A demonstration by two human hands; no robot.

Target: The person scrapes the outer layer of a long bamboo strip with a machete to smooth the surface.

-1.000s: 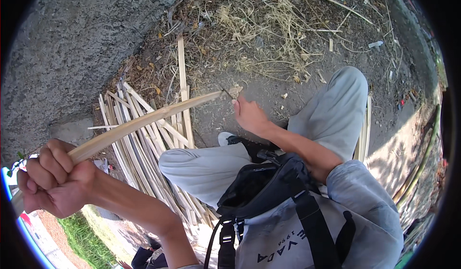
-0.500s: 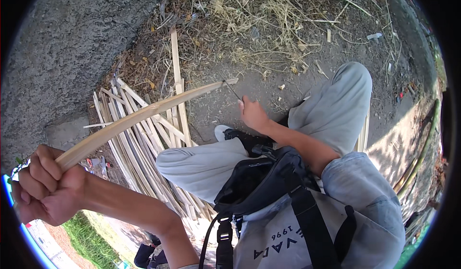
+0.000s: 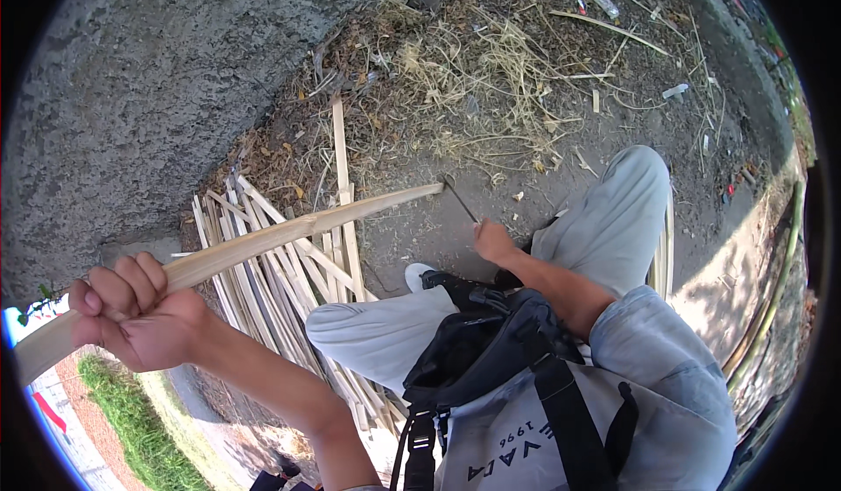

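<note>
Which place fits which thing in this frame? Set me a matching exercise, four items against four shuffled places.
Things:
1. long pale wooden strip
2. thin dark metal tool
3. black fabric bag
4. tangled straw-coloured strands

Places:
A. against the front of the person's shirt
B. on the ground, toward the top of the view
C. held in the left grip
D. held in the right grip

Pairs: 1-C, 2-D, 3-A, 4-B
</note>
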